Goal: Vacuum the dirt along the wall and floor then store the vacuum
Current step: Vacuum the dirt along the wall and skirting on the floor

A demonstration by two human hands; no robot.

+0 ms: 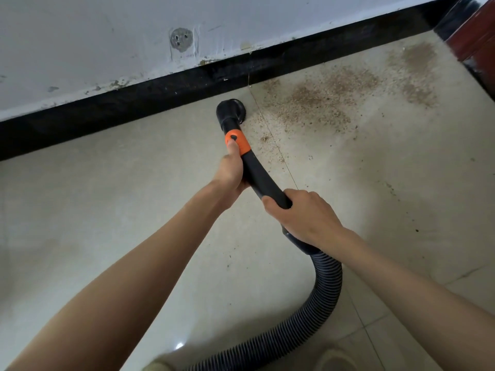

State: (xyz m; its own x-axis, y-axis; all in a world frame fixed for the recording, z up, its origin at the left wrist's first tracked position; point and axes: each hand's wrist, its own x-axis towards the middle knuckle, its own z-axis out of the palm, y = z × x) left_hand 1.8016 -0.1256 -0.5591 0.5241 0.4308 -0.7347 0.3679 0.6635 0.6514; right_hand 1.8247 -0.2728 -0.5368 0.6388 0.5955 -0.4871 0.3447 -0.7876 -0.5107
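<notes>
A black vacuum wand (263, 183) with an orange collar (238, 141) ends in a round brush nozzle (229, 111) pressed on the pale tiled floor, close to the black baseboard (134, 111). My left hand (231, 170) grips the wand just below the collar, thumb on the orange part. My right hand (302, 215) grips the wand's lower end where the ribbed black hose (325, 285) begins. Brown dirt (316, 103) is spread over the floor to the right of the nozzle, reaching toward the corner.
The white wall (107, 36) above the baseboard has a patched round hole (181, 40) and chipped paint. A dark red piece of furniture or door (476, 41) stands at the right corner. The hose curls down to the bottom edge. Floor to the left looks clean.
</notes>
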